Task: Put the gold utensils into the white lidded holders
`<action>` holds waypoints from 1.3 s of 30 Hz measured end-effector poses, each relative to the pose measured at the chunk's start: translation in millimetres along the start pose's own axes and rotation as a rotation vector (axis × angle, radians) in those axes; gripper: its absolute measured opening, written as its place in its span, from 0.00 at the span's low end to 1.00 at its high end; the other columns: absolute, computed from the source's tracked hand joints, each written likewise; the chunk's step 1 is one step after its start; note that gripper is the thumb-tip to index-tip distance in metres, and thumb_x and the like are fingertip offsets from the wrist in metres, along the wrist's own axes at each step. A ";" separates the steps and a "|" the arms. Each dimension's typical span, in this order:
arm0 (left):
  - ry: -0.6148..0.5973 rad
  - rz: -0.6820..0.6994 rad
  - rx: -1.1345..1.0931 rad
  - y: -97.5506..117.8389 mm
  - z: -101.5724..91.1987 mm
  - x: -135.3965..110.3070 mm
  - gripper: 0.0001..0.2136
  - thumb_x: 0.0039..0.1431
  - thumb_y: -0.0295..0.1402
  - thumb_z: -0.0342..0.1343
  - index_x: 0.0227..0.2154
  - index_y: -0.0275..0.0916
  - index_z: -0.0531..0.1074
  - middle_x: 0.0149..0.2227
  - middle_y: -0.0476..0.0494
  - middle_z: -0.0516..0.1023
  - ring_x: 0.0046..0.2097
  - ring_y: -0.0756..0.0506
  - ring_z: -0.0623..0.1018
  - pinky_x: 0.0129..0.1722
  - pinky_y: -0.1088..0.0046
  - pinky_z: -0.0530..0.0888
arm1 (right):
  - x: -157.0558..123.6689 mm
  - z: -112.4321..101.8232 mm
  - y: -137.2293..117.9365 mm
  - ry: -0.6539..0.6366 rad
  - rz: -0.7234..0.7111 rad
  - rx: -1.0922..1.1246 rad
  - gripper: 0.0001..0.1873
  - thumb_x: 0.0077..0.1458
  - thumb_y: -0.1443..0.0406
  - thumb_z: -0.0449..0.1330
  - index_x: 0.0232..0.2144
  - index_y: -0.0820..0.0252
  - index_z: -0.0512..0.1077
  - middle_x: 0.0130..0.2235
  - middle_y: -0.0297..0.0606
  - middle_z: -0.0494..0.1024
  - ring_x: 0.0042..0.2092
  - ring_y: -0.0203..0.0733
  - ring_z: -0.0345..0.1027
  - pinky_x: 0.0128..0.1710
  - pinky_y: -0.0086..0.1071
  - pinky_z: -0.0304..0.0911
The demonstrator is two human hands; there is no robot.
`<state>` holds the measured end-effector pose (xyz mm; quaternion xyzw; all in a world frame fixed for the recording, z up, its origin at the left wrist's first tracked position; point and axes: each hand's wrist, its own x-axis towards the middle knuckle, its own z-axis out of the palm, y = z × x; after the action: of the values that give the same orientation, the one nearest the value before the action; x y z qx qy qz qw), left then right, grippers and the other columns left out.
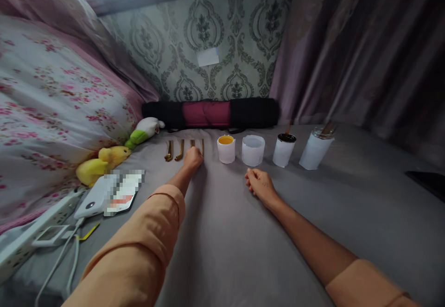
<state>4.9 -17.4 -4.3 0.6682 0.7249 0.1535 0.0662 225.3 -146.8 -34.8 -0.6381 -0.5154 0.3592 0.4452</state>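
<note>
My left hand (pixel 193 157) is closed at the right end of a row of slim gold-coloured pieces on the grey sheet. Its fingertips are hidden, so what they hold cannot be made out. Above the knuckles shows the top of one gold-coloured piece (pixel 192 143), and a thin one (pixel 202 146) stands just right of it. Two bent gold-coloured pieces (pixel 169 151) (pixel 180 150) lie further left. My right hand (pixel 260 186) is loosely curled, with nothing seen in it, in front of a wide white paper-wrapped cup (pixel 253 154). Beside that cup stands a white-wrapped cup with yellow-orange contents (pixel 226 153).
To the right stand a white-wrapped container with a dark top (pixel 284 153) and a tilted-looking wrapped jar (pixel 315 151) with brown sticks. A black and maroon roll (pixel 206 113) lies along the wall. Plush toys (pixel 104 161), a white power bank (pixel 97 195) and a power strip (pixel 38 233) lie left.
</note>
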 end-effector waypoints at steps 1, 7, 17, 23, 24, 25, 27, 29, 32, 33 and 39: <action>0.003 -0.008 -0.003 0.2 -0.2 -0.2 0.11 0.46 0.29 0.52 0.33 0.35 0.75 0.37 0.34 0.75 0.41 0.40 0.74 0.38 0.71 0.68 | -0.3 -0.2 -0.5 0.000 0.004 0.000 0.19 0.52 0.54 0.46 0.26 0.62 0.67 0.20 0.34 0.67 0.16 0.29 0.59 0.12 0.21 0.51; 0.021 -0.045 -0.030 0.6 1.8 1.8 0.10 0.45 0.28 0.52 0.32 0.36 0.75 0.37 0.34 0.75 0.41 0.40 0.74 0.38 0.70 0.68 | -1.7 -0.9 -2.0 0.000 0.001 0.003 0.19 0.52 0.55 0.46 0.26 0.62 0.68 0.20 0.34 0.67 0.16 0.29 0.59 0.13 0.22 0.51; 0.037 -0.093 -0.135 -0.4 1.0 2.9 0.09 0.42 0.26 0.53 0.29 0.36 0.75 0.38 0.33 0.75 0.42 0.39 0.73 0.39 0.68 0.68 | -0.9 -0.5 -0.9 0.003 -0.008 0.003 0.19 0.52 0.54 0.46 0.26 0.63 0.68 0.20 0.34 0.68 0.17 0.29 0.59 0.14 0.22 0.52; 0.039 -0.141 -0.324 3.4 -3.6 6.0 0.07 0.41 0.25 0.54 0.26 0.34 0.74 0.35 0.33 0.76 0.42 0.39 0.73 0.38 0.69 0.68 | -0.1 -0.1 1.1 0.003 -0.011 -0.008 0.20 0.52 0.54 0.45 0.26 0.63 0.68 0.20 0.34 0.67 0.17 0.29 0.59 0.14 0.22 0.52; 0.031 -0.155 -0.372 4.8 -3.6 6.0 0.06 0.41 0.25 0.54 0.26 0.34 0.74 0.33 0.34 0.76 0.40 0.39 0.74 0.37 0.69 0.69 | 0.1 0.0 1.5 0.003 -0.014 -0.009 0.20 0.52 0.54 0.45 0.26 0.63 0.68 0.20 0.34 0.68 0.17 0.29 0.59 0.14 0.22 0.52; 0.020 -0.170 -0.426 6.4 -3.2 5.8 0.06 0.42 0.25 0.54 0.25 0.33 0.73 0.31 0.34 0.76 0.38 0.40 0.75 0.35 0.70 0.70 | 0.3 0.1 1.8 0.004 -0.015 -0.009 0.20 0.52 0.54 0.45 0.26 0.63 0.68 0.20 0.34 0.68 0.17 0.30 0.59 0.14 0.22 0.52; -0.012 -0.204 -0.548 10.2 -1.5 4.3 0.05 0.43 0.25 0.54 0.26 0.32 0.72 0.27 0.36 0.75 0.32 0.43 0.76 0.30 0.71 0.71 | 0.7 0.3 2.1 0.006 -0.014 -0.010 0.20 0.52 0.54 0.45 0.26 0.63 0.68 0.20 0.34 0.68 0.17 0.30 0.59 0.13 0.22 0.52; -0.049 -0.238 -0.682 14.0 1.0 2.1 0.04 0.45 0.25 0.53 0.27 0.31 0.70 0.25 0.38 0.75 0.27 0.46 0.75 0.27 0.73 0.71 | 0.9 0.4 2.1 0.005 -0.012 -0.013 0.20 0.52 0.54 0.45 0.26 0.63 0.67 0.20 0.34 0.68 0.16 0.30 0.59 0.13 0.22 0.51; -0.095 -0.285 -0.871 18.0 5.1 -1.3 0.03 0.47 0.23 0.52 0.28 0.31 0.67 0.21 0.42 0.73 0.24 0.49 0.74 0.26 0.75 0.72 | 0.9 0.3 2.3 0.003 -0.018 -0.015 0.20 0.52 0.54 0.45 0.26 0.63 0.67 0.20 0.34 0.68 0.16 0.30 0.59 0.13 0.22 0.51; -0.108 -0.298 -0.927 18.8 6.3 -2.3 0.03 0.48 0.23 0.52 0.28 0.31 0.67 0.20 0.43 0.72 0.23 0.50 0.73 0.25 0.75 0.72 | 0.9 0.2 2.6 0.001 -0.021 -0.013 0.20 0.52 0.54 0.45 0.26 0.62 0.67 0.20 0.34 0.68 0.16 0.30 0.60 0.13 0.22 0.51; -0.185 -0.348 -1.203 20.7 11.4 -9.7 0.03 0.50 0.19 0.50 0.26 0.32 0.65 0.20 0.45 0.70 0.23 0.52 0.72 0.27 0.77 0.72 | 0.5 -0.2 2.9 -0.005 -0.023 0.009 0.20 0.53 0.54 0.45 0.26 0.63 0.67 0.20 0.34 0.68 0.16 0.29 0.58 0.13 0.21 0.50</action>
<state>28.9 -24.2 -9.6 0.3968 0.6013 0.4627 0.5166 226.5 -146.5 -37.5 -0.6291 -0.5223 0.3581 0.4508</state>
